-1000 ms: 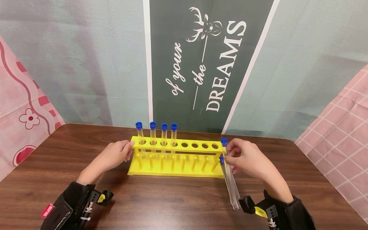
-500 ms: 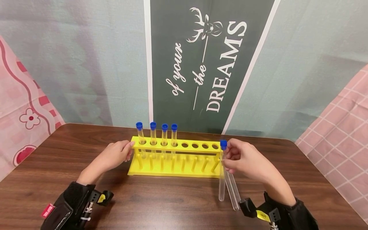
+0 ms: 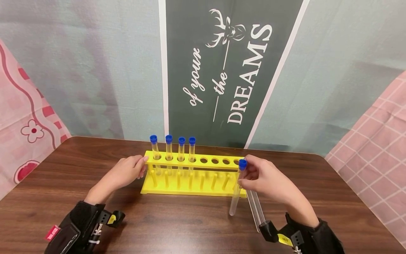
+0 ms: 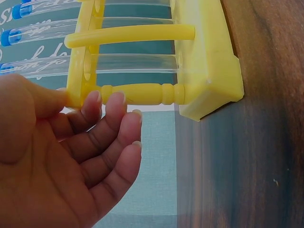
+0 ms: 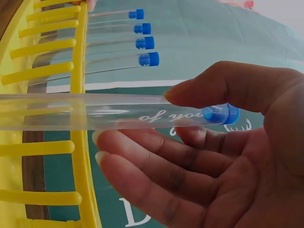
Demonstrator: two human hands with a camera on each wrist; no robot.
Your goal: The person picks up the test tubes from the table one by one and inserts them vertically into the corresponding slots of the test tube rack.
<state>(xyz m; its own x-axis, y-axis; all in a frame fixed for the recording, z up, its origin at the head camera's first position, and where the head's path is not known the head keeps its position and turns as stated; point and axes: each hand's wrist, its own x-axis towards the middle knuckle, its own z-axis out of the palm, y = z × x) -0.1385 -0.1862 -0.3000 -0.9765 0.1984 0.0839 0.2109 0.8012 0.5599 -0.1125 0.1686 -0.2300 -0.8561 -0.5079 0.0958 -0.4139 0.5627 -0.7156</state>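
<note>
right hand (image 3: 264, 180) pinches a clear plastic test tube with a blue cap (image 3: 236, 190) just below the cap, tube tilted, lower end above the dark wooden tabletop (image 3: 190, 225) off the right end of the yellow plastic rack (image 3: 193, 176). two more clear tubes (image 3: 255, 210) hang beneath the palm. left hand (image 3: 125, 173), fingers loosely extended, touches the rack's left end; four capped tubes (image 3: 173, 150) stand in its leftmost holes.

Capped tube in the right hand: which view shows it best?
Head view: the capped tube shows whole, blue cap to rounded bottom, pinched by the right hand before the yellow rack. Right wrist shows cap and upper length close up, bottom cut off. Left wrist does not show it.
</note>
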